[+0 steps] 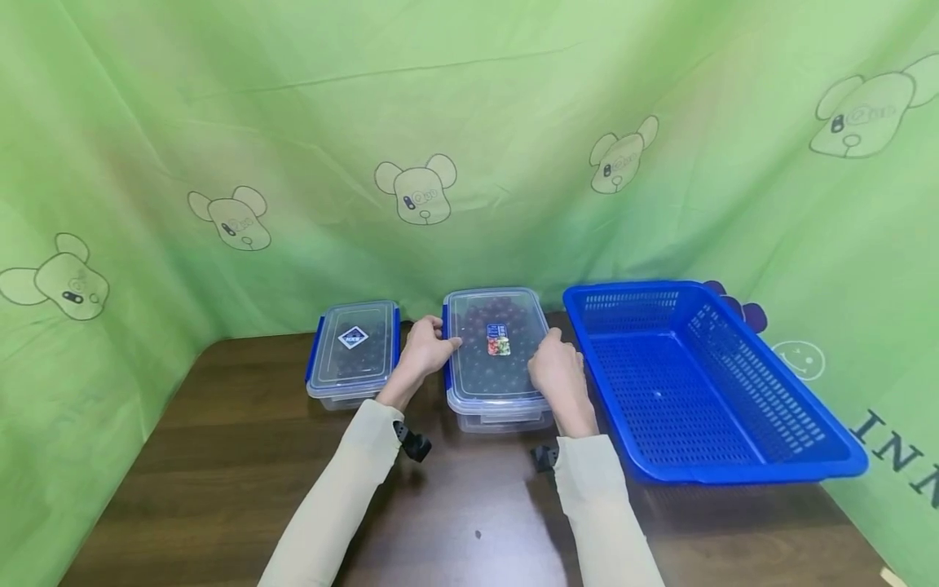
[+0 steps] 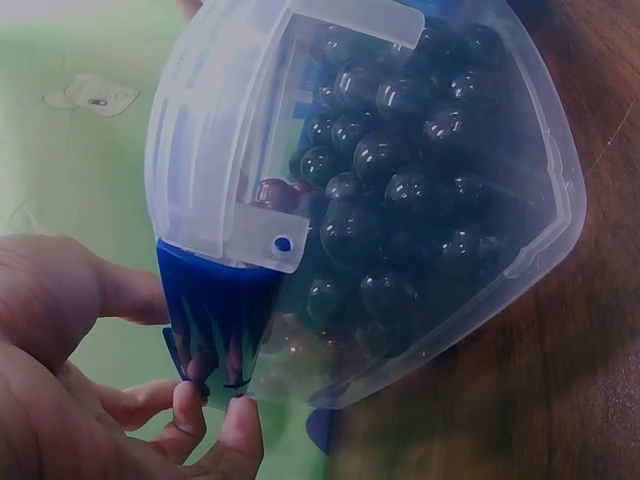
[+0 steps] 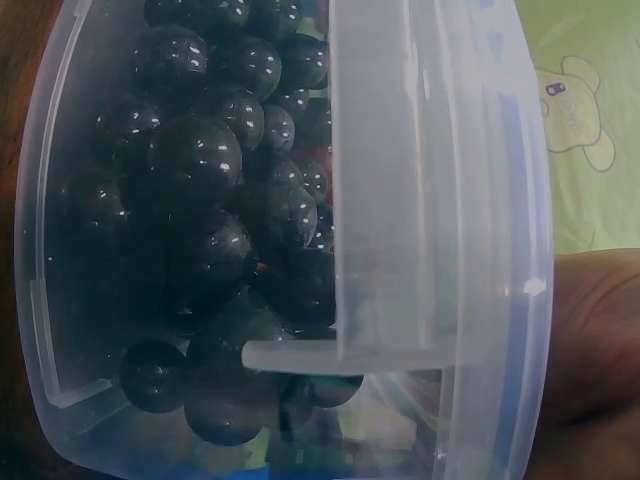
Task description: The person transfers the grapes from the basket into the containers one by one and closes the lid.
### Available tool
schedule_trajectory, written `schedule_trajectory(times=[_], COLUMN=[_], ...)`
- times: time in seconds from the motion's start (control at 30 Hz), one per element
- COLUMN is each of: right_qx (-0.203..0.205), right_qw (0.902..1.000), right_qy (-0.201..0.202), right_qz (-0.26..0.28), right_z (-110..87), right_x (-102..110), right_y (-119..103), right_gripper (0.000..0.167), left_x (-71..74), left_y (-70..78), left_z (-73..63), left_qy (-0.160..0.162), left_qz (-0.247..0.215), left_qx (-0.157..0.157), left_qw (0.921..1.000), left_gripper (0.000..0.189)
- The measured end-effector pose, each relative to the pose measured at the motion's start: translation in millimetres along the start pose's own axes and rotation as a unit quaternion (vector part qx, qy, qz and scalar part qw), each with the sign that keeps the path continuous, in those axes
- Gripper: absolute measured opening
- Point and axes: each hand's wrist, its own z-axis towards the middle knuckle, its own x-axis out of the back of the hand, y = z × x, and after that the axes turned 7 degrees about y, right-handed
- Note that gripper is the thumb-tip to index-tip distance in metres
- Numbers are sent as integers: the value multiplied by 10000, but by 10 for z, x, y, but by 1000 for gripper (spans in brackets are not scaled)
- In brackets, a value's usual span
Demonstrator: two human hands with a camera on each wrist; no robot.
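A clear plastic food container (image 1: 477, 371) with a clear lid and blue side clips stands on the table. Glossy dark round pieces (image 2: 390, 190), grape-like in shape, fill it, with some reddish ones among them. My left hand (image 1: 428, 349) grips its left side, thumb on the lid's edge and fingertips at the blue clip (image 2: 215, 310). On the opposite side, my right hand (image 1: 557, 367) holds the right edge with bent fingers; its fingertips are mostly hidden. In the right wrist view the container wall (image 3: 440, 200) covers most of that hand.
Left of my left hand stands a smaller lidded container (image 1: 355, 359) with blue clips and dark contents. A large blue perforated basket (image 1: 741, 473) sits close to the right. Behind the brown wooden table (image 1: 469, 505) hangs a green cloth (image 1: 315, 122) printed with bear heads.
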Motion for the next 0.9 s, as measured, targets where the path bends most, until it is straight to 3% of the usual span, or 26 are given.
schedule_trajectory(times=[0.2, 0.4, 0.67, 0.9], right_qx=[-316, -652, 72, 456], right_qw=[9991, 9974, 9974, 9878], right_qy=[-287, -320, -47, 673], right_qz=[-5, 28, -709, -1328], right_z=[4, 3, -39, -80], right_x=[-8, -12, -28, -91], right_y=[14, 4, -57, -123], right_gripper=[49, 49, 41, 36], left_x=[11, 13, 10, 15], left_y=[-4, -7, -3, 7], left_z=[11, 6, 5, -1], left_qy=[-52, -31, -74, -60], left_qz=[14, -14, -30, -13], left_qx=[43, 34, 117, 170], left_qw=[10000, 10000, 9999, 9998], left_gripper=[60, 60, 59, 59])
